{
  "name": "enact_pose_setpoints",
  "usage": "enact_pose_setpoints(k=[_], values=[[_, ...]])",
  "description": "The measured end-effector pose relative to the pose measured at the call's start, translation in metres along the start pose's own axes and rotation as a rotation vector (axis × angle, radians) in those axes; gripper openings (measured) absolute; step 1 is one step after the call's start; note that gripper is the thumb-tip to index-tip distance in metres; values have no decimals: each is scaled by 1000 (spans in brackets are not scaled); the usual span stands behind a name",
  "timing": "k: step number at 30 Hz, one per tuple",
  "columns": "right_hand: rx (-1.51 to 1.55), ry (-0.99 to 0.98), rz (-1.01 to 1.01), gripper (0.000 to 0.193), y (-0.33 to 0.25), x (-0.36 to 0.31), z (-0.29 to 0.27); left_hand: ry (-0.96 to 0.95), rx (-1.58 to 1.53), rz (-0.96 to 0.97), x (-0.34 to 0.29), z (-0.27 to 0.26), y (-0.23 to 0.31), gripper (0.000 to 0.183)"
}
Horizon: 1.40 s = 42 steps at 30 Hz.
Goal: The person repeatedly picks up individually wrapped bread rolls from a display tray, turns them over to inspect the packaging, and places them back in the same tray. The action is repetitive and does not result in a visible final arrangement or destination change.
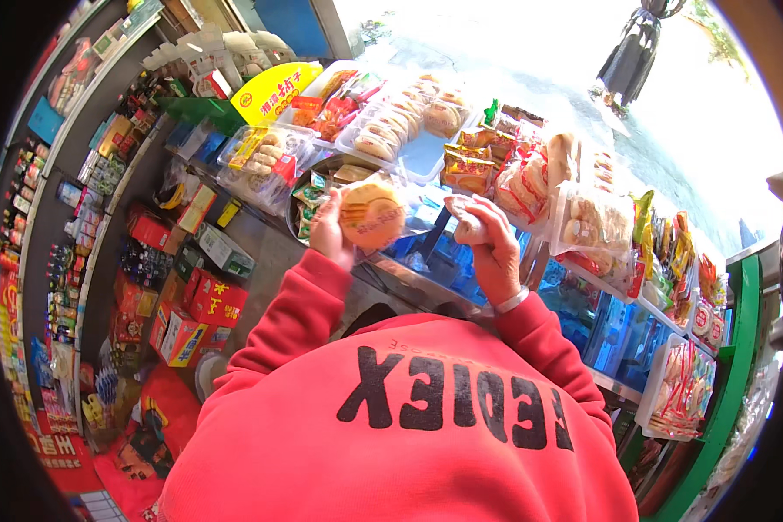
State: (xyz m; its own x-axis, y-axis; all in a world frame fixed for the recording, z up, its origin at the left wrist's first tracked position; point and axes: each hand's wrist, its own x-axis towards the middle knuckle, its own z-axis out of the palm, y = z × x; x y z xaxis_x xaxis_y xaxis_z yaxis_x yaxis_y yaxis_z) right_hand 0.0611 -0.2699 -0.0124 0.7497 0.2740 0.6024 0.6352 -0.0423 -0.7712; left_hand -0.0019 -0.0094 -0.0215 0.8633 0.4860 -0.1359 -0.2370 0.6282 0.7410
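My left hand (329, 233) grips a round, flat golden bread (372, 211) in a clear printed wrapper, held up over the counter edge. A short way to its right, my right hand (498, 257) is closed round a small pale-brown wrapped item (467, 223); its exact kind I cannot make out. Just beyond my left hand sits a round tin (304, 209) with small green packets. Past the two hands stands a clear tray of round buns (391, 126). Near my right hand lie bread packs with red stripes (522, 187).
Packaged snacks (661, 239) and bagged buns (593, 222) line the counter to the right, above blue bins (613, 326). Shelves of small goods (78, 209) and red cartons (202, 309) stand at the left. A person in dark clothes (635, 52) is outside, far right.
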Motion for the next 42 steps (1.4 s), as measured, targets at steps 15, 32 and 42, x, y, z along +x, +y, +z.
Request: enact_pose_setpoints(k=[15, 32, 42], values=[[-599, -223, -371, 47, -70, 25, 67, -617, 166, 217, -18, 31, -13, 35], [-494, -61, -271, 49, -83, 58, 123, -292, 120, -63, 7, -18, 43, 38], [-592, 58, -86, 42, -45, 47, 136, -382, 168, -47, 18, -37, 69, 39]])
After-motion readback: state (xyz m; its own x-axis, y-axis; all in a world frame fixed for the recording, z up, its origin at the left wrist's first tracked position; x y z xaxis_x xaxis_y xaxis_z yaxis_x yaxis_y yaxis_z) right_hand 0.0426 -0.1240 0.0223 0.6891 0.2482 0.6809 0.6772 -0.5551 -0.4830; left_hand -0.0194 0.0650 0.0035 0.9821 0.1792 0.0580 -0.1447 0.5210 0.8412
